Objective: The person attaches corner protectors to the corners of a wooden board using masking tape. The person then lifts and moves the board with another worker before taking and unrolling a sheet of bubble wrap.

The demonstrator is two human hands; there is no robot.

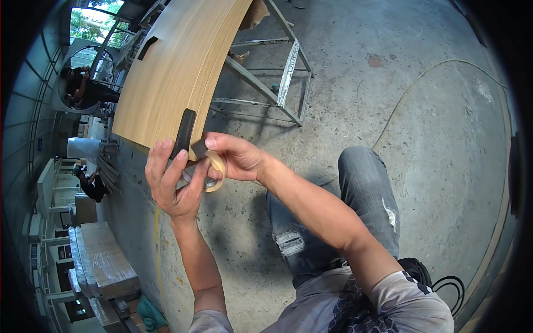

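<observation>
My left hand point(175, 183) is at the near corner of a wood-grain panel point(177, 66), its fingers bent around the lower end of a black strip point(186, 130) that lies along the panel's edge. My right hand point(239, 158) is on the other side of this corner. Its thumb presses a dark flap point(199, 147) against the panel's end. A roll of tan tape point(221, 173) hangs at the right hand's curled fingers, which partly hide it. Farther up the panel's left side sits a second black piece point(147, 48).
A metal frame stand point(286, 77) is under the panel, with torn cardboard point(255, 14) on it. A hose point(408, 89) crosses the concrete floor. Wrapped stacks point(108, 255) stand at the left. One person point(80, 89) is beyond the panel, another point(91, 183) farther off.
</observation>
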